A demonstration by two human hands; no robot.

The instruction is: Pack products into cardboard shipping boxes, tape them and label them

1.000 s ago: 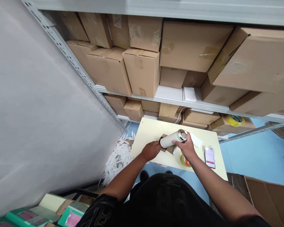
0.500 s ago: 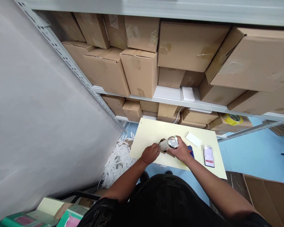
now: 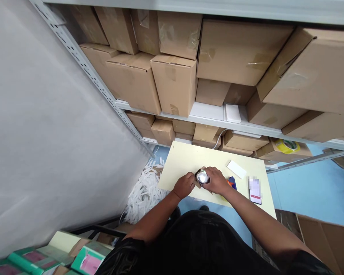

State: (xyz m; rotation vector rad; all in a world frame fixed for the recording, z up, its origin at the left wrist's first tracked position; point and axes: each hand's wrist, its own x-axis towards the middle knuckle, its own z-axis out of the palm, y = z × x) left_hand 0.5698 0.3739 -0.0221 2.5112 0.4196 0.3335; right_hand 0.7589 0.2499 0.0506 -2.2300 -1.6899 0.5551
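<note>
A cylindrical container with a shiny silver top (image 3: 202, 177) stands almost fully inside a small open cardboard box (image 3: 197, 184) near the table's front edge. Only its round top shows; the pale body is hidden by the box and my fingers. My right hand (image 3: 218, 181) is closed around the container's right side near the rim. On the other side, my left hand (image 3: 185, 185) pinches the left edge or flap of the box. Just right of my right hand lies a blue and orange object (image 3: 232, 182), partly covered by the wrist.
The cream table (image 3: 183, 152) also bears a flat white box (image 3: 236, 169) and a phone (image 3: 255, 195). Shelves of cardboard boxes (image 3: 173, 84) rise behind, with a yellow tape roll (image 3: 287, 146) on a lower box. Shredded white paper (image 3: 143, 194) lies left, beside the wall.
The container was tilted with its pale body showing above the box; now it is more upright and deeper in. My right hand has moved down with it. The view has shifted slightly.
</note>
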